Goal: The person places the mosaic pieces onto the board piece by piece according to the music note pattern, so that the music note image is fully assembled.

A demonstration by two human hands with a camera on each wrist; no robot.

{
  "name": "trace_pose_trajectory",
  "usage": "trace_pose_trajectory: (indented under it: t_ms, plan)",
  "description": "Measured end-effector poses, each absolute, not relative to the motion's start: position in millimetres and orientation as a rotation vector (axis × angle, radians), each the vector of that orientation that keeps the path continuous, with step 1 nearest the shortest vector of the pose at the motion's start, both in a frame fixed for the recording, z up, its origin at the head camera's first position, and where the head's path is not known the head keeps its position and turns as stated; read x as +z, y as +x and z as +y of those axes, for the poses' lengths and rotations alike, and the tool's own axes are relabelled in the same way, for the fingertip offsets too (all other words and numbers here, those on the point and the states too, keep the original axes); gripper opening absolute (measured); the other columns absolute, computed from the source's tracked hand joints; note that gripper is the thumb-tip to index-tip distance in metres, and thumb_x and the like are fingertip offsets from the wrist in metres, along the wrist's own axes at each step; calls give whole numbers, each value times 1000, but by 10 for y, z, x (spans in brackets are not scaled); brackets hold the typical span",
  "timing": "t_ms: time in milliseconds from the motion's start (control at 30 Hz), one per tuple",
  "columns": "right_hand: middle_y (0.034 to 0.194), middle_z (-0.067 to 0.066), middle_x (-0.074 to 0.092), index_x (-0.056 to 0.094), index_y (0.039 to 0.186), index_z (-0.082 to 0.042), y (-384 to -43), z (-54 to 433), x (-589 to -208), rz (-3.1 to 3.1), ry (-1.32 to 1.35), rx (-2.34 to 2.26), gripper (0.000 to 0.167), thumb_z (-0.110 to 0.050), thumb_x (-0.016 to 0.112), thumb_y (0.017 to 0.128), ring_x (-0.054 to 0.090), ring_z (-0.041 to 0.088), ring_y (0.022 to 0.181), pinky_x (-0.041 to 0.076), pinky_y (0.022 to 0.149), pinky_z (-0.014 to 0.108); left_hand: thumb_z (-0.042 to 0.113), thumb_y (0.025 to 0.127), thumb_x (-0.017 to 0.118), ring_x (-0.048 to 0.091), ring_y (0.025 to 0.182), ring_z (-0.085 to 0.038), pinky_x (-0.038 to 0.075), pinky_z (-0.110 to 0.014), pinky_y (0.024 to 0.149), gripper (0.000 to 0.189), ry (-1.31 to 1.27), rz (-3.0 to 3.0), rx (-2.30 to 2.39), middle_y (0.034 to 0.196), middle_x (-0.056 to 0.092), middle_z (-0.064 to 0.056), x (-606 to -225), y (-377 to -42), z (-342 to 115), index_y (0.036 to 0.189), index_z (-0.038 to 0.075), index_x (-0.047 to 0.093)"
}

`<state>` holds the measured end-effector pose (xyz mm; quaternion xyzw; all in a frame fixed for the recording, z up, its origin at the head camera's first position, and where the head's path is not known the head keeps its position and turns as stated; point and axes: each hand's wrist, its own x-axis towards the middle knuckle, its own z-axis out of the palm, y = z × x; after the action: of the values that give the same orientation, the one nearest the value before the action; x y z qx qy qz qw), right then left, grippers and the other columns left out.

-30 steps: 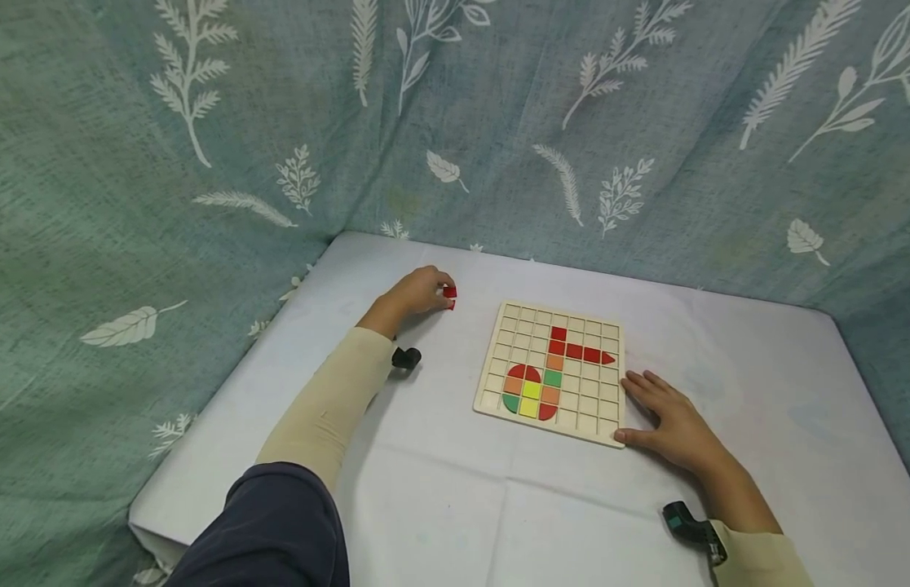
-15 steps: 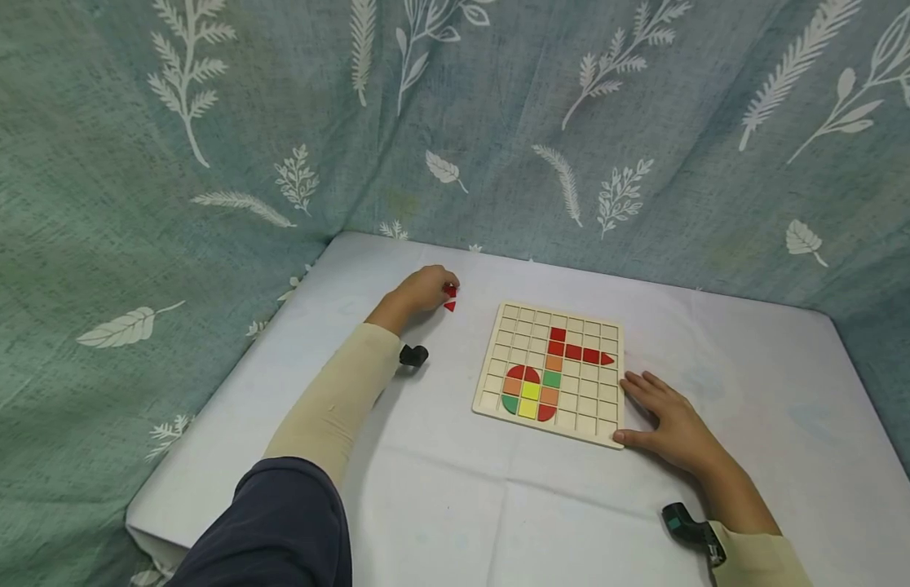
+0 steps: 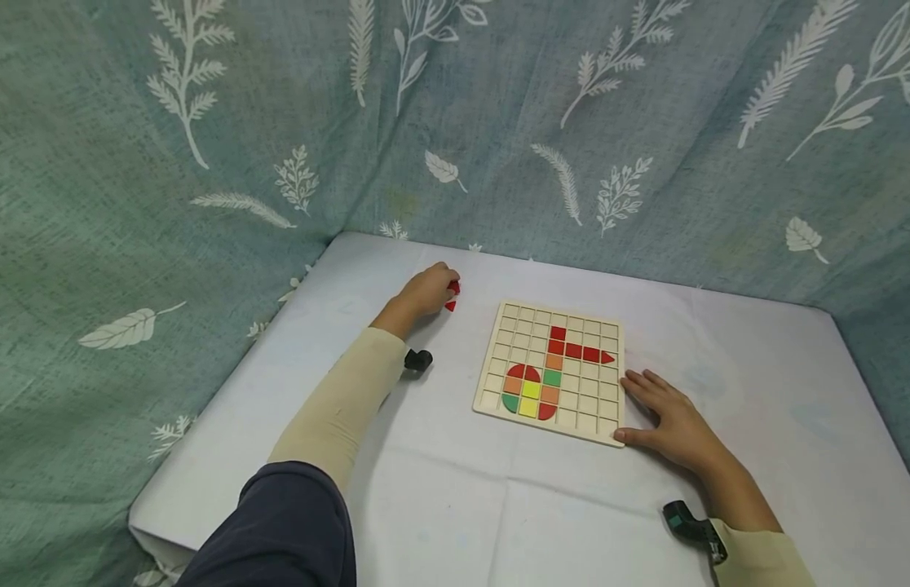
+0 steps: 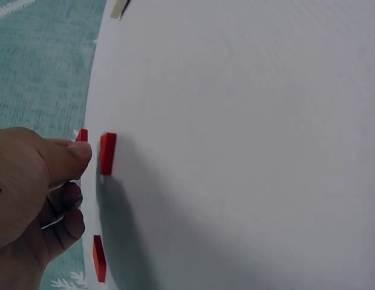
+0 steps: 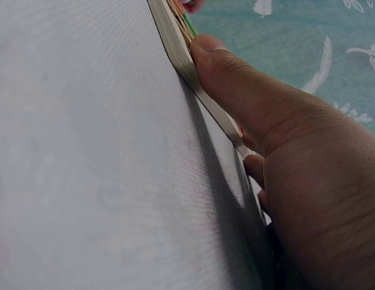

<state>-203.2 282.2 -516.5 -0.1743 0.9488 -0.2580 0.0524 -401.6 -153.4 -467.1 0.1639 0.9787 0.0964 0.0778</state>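
Note:
My left hand point(image 3: 424, 291) pinches a small red tile point(image 4: 82, 135) between thumb and fingers, beyond the board's far left side. Close by the fingertips in the left wrist view stands a red piece point(image 4: 107, 154), with another red piece point(image 4: 99, 258) lower down. A red triangle point(image 3: 451, 306) shows below the hand in the head view. My right hand point(image 3: 668, 420) rests at the right side of a wooden grid board point(image 3: 589, 403), thumb on its near corner and fingers spread along the edge. Red, orange, green and yellow tiles lie in its cells.
A white cloth point(image 3: 455, 505) covers the table. Leaf-patterned teal fabric point(image 3: 499, 122) hangs behind it and on the left. A black wrist camera point(image 3: 418, 359) is at the left forearm, and another black camera point(image 3: 686, 523) sits at the right wrist.
My left hand has shifted slightly right and away from me among the red pieces, and the red triangle has come into view below it. The right hand and the board stay in place.

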Motion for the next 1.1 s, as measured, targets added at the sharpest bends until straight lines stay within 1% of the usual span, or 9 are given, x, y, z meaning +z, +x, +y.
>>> trace_pose_trajectory:
  t_ms: [67, 300, 433, 600, 700, 833, 967, 1100]
  plan:
    - [154, 13, 32, 39, 149, -8, -2034, 2820, -5173, 2888, -534, -785, 102, -66, 72, 73, 17, 36, 144, 17, 105, 66, 17, 100, 57, 52, 104, -22, 43, -37, 91, 35, 495, 2940, 287, 118, 52, -9, -4661, -4018, -1492, 134, 8, 56]
    - [154, 13, 32, 39, 149, -8, -2038, 2819, -5164, 2880, -542, -787, 103, -66, 73, 72, 16, 35, 144, 17, 105, 66, 17, 99, 57, 51, 114, -20, 41, -36, 97, 38, 612, 2957, 278, 125, 51, -7, -4564, -3918, -1176, 136, 9, 54]
    - [154, 13, 32, 39, 149, -8, -2040, 2819, -5165, 2883, -539, -790, 103, -66, 73, 72, 17, 36, 144, 17, 105, 66, 16, 100, 56, 52, 112, -19, 42, -35, 96, 35, 702, 2952, 306, 125, 51, -6, -4512, -3832, -958, 134, 8, 56]
    - [154, 13, 32, 39, 149, -8, -2025, 2809, -5160, 2871, -516, -799, 103, -65, 74, 72, 16, 36, 144, 17, 105, 66, 19, 100, 56, 52, 111, -16, 42, -32, 96, 35, 736, 2924, 310, 126, 52, -4, -4520, -3782, -740, 134, 10, 57]
    - [155, 12, 31, 38, 150, -9, -2016, 2806, -5154, 2861, -512, -798, 104, -67, 73, 71, 16, 35, 144, 17, 105, 66, 20, 99, 58, 52, 107, -14, 43, -31, 94, 35, 766, 2892, 307, 123, 53, -3, -4566, -3762, -637, 133, 11, 58]
    - [155, 13, 31, 37, 150, -8, -2013, 2811, -5141, 2864, -519, -773, 105, -69, 71, 71, 15, 35, 144, 17, 105, 66, 22, 99, 59, 52, 103, -13, 43, -31, 92, 33, 872, 2858, 302, 119, 55, -2, -4595, -3737, -480, 129, 12, 61]
    - [155, 14, 31, 37, 150, -8, -2017, 2814, -5131, 2875, -522, -761, 105, -69, 71, 72, 15, 35, 144, 17, 105, 65, 20, 98, 59, 53, 104, -14, 44, -31, 91, 29, 976, 2839, 326, 115, 56, -3, -4561, -3693, -304, 126, 12, 63]
    - [154, 14, 31, 38, 150, -8, -2024, 2793, -5148, 2877, -528, -778, 105, -68, 72, 71, 15, 35, 144, 16, 106, 65, 21, 98, 60, 53, 105, -12, 43, -30, 92, 28, 1013, 2810, 323, 115, 55, 0, -4542, -3629, -208, 125, 14, 63]
